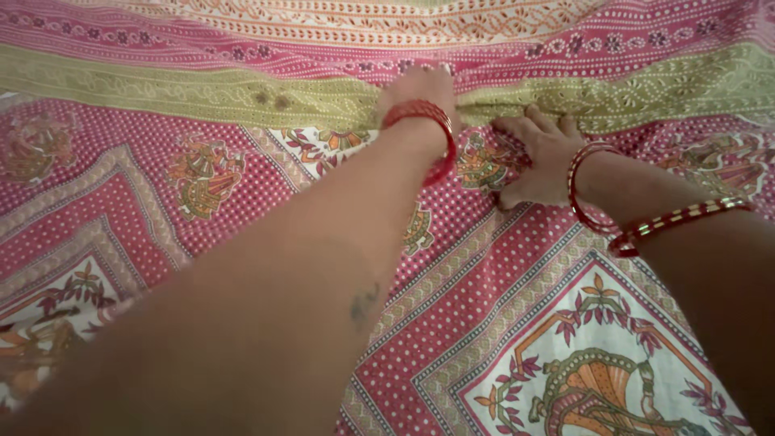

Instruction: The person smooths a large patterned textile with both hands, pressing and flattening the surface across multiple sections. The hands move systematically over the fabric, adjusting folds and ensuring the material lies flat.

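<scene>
Fingers: those of my left hand (420, 93) are curled down onto the printed cloth (242, 210) at its green border band (161, 93); whether they pinch a fold, I cannot tell. Right hand (537, 161): fingers spread flat, pressing the pink dotted field just beside. Cloth: covers the whole view, bunched slightly between my hands. Red bangles (436, 133) on both wrists.

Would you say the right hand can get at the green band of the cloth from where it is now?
Probably yes: the right hand lies flat on the patterned cloth, its fingers already at the edge of the green band, with nothing between. The left hand rests beside it, not blocking.
</scene>
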